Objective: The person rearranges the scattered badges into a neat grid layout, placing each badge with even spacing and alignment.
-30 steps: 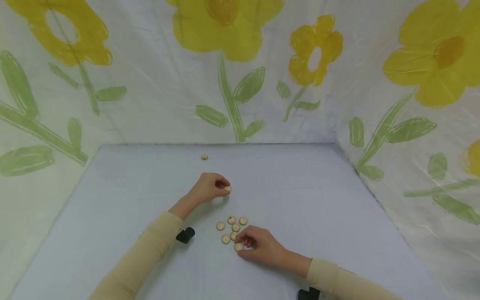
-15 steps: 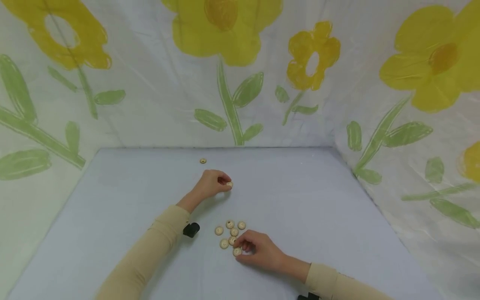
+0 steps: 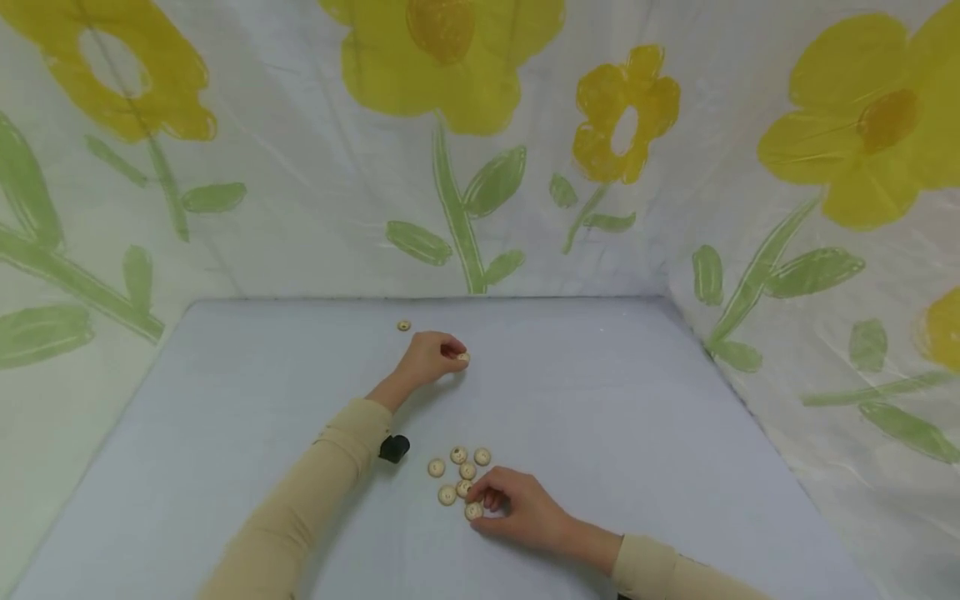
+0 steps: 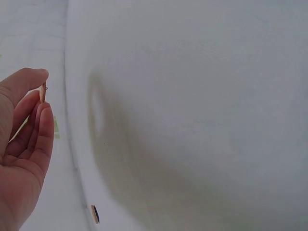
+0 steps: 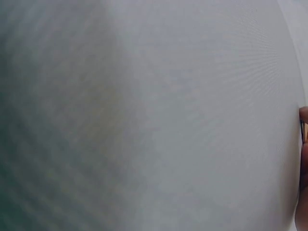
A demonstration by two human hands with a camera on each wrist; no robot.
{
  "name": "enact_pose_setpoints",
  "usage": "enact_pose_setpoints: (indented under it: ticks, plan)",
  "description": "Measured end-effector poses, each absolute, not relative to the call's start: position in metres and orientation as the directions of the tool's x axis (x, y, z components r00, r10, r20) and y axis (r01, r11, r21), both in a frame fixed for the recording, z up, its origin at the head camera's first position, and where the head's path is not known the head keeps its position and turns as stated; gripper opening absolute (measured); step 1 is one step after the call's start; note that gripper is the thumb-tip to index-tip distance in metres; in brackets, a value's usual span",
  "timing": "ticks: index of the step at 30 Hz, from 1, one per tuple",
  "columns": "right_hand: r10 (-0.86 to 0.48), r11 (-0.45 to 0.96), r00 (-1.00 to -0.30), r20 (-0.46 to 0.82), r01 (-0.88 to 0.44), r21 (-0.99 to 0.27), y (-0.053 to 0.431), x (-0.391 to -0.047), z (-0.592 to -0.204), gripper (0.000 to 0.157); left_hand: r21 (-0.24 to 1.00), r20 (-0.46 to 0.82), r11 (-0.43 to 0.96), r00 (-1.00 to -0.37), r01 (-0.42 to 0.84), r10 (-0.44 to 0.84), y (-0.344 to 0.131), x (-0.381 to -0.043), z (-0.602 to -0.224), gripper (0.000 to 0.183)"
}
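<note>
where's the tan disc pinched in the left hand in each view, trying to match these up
Head: the tan disc is a little below centre, at the fingertips of the left hand.
Left wrist: the tan disc is near the left edge, above mid-height, seen edge-on between thumb and fingers.
Right wrist: not in it.
Shared landmark: the pale tabletop, in all three views.

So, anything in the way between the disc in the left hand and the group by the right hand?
Nothing visible: only tabletop shows between the left hand with its disc and the group of discs. The black device is off to the group's left; the right hand is at its near right.
</note>
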State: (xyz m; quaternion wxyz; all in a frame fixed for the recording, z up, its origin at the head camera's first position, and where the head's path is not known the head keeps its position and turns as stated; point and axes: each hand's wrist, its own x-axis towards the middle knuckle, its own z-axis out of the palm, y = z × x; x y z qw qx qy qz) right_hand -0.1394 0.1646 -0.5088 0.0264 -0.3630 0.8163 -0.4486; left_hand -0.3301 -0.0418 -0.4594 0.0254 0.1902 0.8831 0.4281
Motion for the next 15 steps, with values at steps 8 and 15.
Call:
enact_pose_setpoints:
  ticks: [8,15]
  plan:
    - [-0.618,0.343,-0.732,0.286,-0.579,-0.740,0.164,-0.142,-0.507,0.025,0.783,0.128,0.542,-0.932,0.305,0.339,-0.038,-0.343,-0.463,0.021]
    - [-0.616,0.346,-0.733,0.288,-0.580,-0.737,0.163,-0.141,-0.507,0.026,0.769,0.166,0.558,-0.941,0.310,0.295,-0.038,-0.356,-0.469,0.022]
